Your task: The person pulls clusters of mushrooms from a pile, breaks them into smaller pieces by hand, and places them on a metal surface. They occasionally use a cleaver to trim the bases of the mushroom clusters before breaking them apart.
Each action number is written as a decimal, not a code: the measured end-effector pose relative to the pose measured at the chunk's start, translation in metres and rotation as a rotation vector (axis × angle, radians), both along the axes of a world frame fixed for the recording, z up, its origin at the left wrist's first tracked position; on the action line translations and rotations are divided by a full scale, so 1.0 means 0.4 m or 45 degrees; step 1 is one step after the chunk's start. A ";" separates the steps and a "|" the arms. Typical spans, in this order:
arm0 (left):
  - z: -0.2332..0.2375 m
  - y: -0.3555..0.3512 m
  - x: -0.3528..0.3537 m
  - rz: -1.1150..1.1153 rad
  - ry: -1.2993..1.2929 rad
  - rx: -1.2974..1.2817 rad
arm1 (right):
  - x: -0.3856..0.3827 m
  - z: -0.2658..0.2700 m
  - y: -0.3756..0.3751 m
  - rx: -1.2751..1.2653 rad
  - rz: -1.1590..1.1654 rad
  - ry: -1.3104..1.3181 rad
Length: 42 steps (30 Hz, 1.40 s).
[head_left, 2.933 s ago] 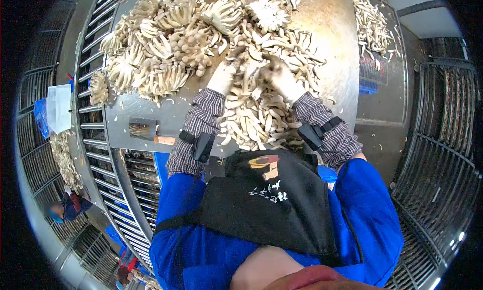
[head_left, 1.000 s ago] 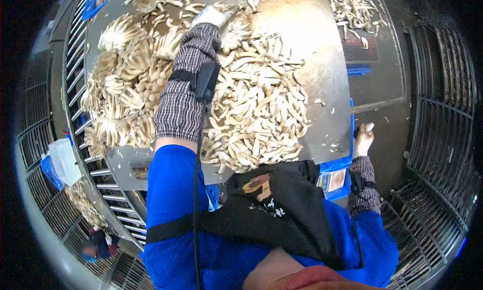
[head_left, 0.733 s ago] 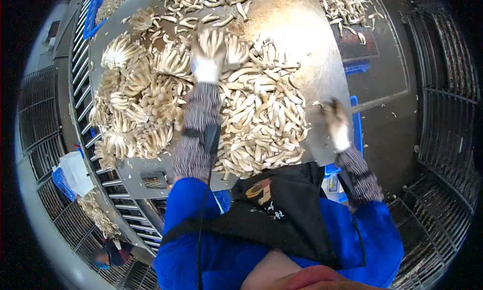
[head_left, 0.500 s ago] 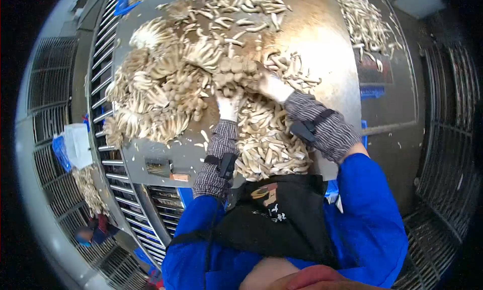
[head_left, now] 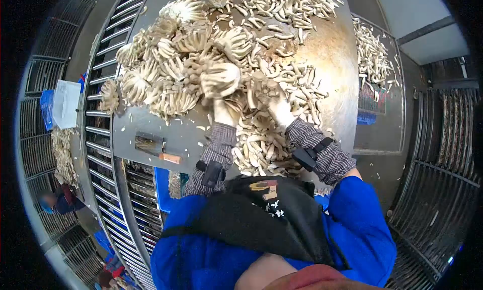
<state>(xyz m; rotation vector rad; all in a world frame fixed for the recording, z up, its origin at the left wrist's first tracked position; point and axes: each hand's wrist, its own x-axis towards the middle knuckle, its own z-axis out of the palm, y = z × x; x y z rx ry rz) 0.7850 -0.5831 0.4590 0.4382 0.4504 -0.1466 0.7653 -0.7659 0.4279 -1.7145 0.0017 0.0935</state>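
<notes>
The left hand (head_left: 224,111), in a pale glove, is raised just above the worktop (head_left: 329,58) with its fingers clenched around the base of a mushroom cluster (head_left: 220,80), whose caps fan out up and away from the person. This cluster sits at the near edge of a big heap of whole clusters (head_left: 161,63) that covers the left and far part of the metal surface. The right hand (head_left: 279,109), also gloved, is just beside the left one and rests among the loose mushrooms (head_left: 256,144). It looks as if it is pressed against the side of the held cluster, but the view is smeared there, so I cannot tell whether its fingers are closed on anything. The loose mushrooms, single stems lying every way, spread from between the two hands down to the worktop's near edge, right in front of the black apron (head_left: 261,214). More single stems lie at the far end (head_left: 287,6). Each checked sleeve carries a black strapped device near the wrist, left (head_left: 211,173) and right (head_left: 308,156). A small blade with a wooden handle (head_left: 153,146) lies flat on the near left corner of the worktop, well apart from both hands. Left of it runs a roller rack (head_left: 100,114), with a sheet of paper (head_left: 65,103) beyond. A second surface on the right (head_left: 372,48) holds more stems.
</notes>
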 end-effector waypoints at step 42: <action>-0.049 0.012 -0.200 -0.681 -0.350 1.179 | -0.086 0.102 -0.199 -0.307 -0.183 0.184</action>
